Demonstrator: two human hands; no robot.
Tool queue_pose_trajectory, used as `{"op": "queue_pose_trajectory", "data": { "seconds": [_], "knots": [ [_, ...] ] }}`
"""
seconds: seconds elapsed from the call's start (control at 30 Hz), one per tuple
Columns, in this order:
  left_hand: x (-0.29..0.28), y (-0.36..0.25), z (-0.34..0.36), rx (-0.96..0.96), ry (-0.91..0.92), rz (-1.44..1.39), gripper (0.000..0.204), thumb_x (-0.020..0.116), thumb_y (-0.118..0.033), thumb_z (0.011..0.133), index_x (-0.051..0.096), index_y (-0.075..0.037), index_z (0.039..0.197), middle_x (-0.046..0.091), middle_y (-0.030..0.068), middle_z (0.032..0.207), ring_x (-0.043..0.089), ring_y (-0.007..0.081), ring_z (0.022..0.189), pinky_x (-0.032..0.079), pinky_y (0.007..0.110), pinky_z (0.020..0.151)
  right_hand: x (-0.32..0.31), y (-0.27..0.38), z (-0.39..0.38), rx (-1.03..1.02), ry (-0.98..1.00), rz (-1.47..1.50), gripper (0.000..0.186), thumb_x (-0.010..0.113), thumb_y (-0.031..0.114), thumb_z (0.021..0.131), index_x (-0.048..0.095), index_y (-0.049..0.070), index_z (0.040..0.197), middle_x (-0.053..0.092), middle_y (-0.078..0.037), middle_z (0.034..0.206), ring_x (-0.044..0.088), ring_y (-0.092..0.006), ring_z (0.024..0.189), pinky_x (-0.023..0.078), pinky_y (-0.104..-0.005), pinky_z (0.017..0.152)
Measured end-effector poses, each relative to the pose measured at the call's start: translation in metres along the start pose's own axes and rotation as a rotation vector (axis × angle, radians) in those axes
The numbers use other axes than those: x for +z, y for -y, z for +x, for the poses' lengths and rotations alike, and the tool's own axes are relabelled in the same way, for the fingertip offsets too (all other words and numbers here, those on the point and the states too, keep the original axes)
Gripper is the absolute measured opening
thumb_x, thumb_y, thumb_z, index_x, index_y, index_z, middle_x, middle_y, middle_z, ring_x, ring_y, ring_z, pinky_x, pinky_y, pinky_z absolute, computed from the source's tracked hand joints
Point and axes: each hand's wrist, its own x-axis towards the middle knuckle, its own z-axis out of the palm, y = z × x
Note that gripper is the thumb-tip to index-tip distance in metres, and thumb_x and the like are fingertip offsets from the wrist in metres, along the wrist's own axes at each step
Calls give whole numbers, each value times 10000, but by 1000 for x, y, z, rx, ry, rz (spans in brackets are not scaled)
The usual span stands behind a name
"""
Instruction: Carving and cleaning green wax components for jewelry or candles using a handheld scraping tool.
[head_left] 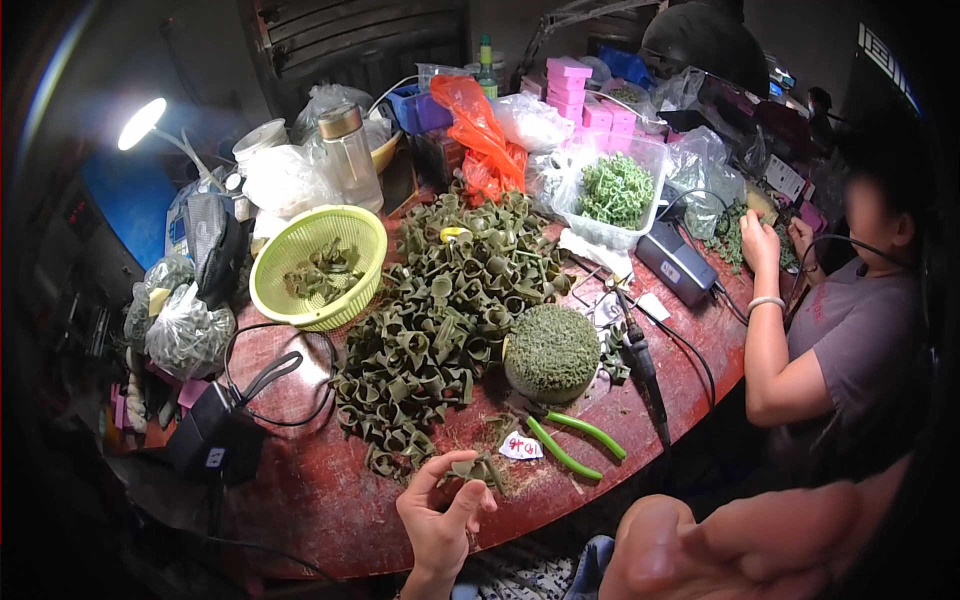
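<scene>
My left hand point(440, 515) is raised at the table's near edge, pinching a small dark green curled piece point(470, 470) between thumb and fingers. At the lower right, very close to the camera, a large bare-skin shape point(740, 545) looks like my right hand or arm; its fingers cannot be made out. Past my left hand spreads a big heap of similar dark green curled pieces point(440, 300). Right of the heap sits a round block point(553, 352) covered in green crumbs. Nearer lie green-handled pliers point(590, 435) and a white paper scrap point(520, 446) with red marks.
A pen-like tool point(645, 370) with a black cabled handle lies right of the block. Left are a yellow-green basket point(320, 268) and black box point(215, 430). Behind stand a glass jar point(348, 160) and clear tub point(615, 190). A co-worker point(840, 330) handles green pieces at right.
</scene>
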Motion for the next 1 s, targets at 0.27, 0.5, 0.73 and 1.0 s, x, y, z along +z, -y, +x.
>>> {"op": "queue_pose_trajectory", "data": {
  "seconds": [0.27,0.5,0.73,1.0],
  "knots": [
    [-3,2,1,19,0,113,295,632,-114,776,525,33,1008,577,105,647,524,93,502,352,180,390,-7,-38,8,-75,83,132,512,312,379,918,241,-12,1240,341,-125,1203,434,-133,995,415,-308,783],
    [13,-7,-8,-33,-34,153,227,575,-72,813,543,0,1027,550,9,624,387,7,435,274,138,393,-10,-68,20,-173,158,249,500,320,370,917,295,-45,1195,386,-182,1133,479,-169,925,440,-325,746],
    [11,-5,-8,-33,-39,179,221,557,-37,802,540,3,1019,564,25,639,397,17,418,274,146,370,-21,-84,29,-182,193,330,497,329,362,916,348,-77,1151,432,-238,1064,523,-206,854,466,-342,709],
    [13,-4,5,-35,-24,165,255,526,-6,803,522,15,1057,592,72,703,376,20,380,262,143,342,-22,-90,16,-190,137,358,505,339,351,916,410,-114,1100,483,-302,985,574,-247,774,495,-362,666]
  ]
}}
